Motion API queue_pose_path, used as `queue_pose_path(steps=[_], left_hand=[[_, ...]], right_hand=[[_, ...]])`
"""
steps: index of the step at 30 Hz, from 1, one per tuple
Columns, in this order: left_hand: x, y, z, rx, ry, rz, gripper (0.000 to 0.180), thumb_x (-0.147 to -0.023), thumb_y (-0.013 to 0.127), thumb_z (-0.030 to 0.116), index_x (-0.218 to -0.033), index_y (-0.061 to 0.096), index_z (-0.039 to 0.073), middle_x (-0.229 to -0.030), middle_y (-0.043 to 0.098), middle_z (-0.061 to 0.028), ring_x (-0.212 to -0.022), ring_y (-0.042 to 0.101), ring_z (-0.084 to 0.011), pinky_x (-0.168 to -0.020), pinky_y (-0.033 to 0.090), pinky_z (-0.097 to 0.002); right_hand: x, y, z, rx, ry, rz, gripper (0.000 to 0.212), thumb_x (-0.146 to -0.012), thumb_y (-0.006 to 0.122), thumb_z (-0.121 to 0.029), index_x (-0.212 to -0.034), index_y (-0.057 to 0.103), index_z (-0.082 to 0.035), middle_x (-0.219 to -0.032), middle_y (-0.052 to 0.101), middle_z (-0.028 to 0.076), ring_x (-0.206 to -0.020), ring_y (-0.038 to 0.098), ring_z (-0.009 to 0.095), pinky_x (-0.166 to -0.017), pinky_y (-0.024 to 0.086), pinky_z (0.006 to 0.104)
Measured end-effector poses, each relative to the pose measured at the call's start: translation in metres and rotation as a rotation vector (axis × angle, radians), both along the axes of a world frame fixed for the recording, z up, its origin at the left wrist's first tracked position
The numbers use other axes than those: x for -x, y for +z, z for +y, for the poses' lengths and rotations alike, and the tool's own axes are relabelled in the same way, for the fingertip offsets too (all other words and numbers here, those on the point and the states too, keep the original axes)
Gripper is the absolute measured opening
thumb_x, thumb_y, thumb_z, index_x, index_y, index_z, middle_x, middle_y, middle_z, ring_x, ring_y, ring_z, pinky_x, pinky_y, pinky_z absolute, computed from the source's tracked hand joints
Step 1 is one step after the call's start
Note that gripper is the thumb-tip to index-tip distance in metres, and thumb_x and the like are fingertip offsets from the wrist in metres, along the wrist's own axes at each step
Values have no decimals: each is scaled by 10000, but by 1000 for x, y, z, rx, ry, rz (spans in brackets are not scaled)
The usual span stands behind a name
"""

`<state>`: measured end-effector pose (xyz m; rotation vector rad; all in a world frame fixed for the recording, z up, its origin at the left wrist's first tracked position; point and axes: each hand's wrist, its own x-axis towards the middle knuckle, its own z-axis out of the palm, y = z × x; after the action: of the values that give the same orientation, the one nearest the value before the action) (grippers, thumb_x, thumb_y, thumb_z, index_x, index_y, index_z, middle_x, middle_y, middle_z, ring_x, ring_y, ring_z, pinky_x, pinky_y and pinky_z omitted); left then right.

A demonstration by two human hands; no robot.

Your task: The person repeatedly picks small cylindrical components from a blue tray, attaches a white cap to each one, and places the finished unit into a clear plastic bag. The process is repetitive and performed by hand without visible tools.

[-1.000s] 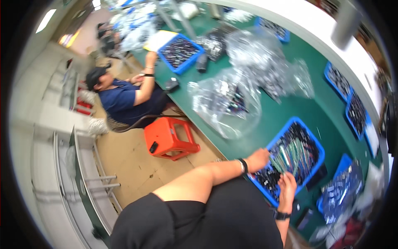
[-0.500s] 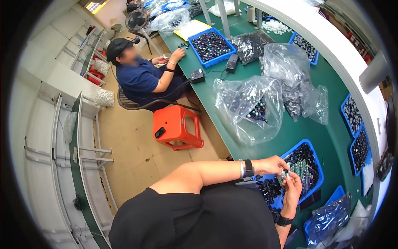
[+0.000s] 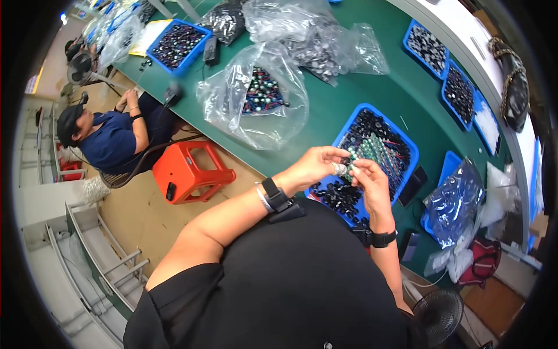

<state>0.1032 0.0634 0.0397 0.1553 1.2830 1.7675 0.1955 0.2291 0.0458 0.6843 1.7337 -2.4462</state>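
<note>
My left hand [image 3: 318, 167] and my right hand [image 3: 372, 181] meet over the near side of a blue tray [image 3: 414, 152]. The fingers of both are pinched close together on a strand of greenish and clear beads [image 3: 350, 167], partly hidden by the fingertips. Beneath them the tray holds loose black pieces [image 3: 337, 196] at its near end. Rows of green beaded strands [image 3: 375, 152] with reddish and dark cords lie in its middle, with more black pieces [image 3: 366, 123] behind.
A clear plastic bag [image 3: 256, 125] with beaded strands lies left of the tray. Farther back are bags of grey pieces [image 3: 311, 49] and another blue tray [image 3: 180, 46]. More blue trays [image 3: 459, 96] line the right. A person [image 3: 113, 134] sits left, beyond a red stool [image 3: 192, 171].
My view has swung to the right, so tray and hands appear farther left and higher. Both hands keep their pinch on the beads. The seated person's hands are now drawn together.
</note>
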Motion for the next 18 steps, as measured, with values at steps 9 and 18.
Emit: queue_pose_path(steps=[9,18], left_hand=[[-3,11,4,61,-30,25,427,-817,625,23,-1222,510,-50,-1072,591,-104,-1011,561,-145,-909,448,-269],[-6,5,7,83,-29,59,394,-829,634,37,-1201,532,-41,-1059,599,-94,-984,569,-134,-885,459,-267]], right_hand=[[2,0,-3,-22,-11,25,161,-856,603,-41,-1016,602,-21,-824,617,40,-659,525,64,-590,424,187],[4,-5,-10,-192,-19,47,170,-847,589,2,-1010,566,-38,-744,565,-10,-629,500,37,-557,399,168]])
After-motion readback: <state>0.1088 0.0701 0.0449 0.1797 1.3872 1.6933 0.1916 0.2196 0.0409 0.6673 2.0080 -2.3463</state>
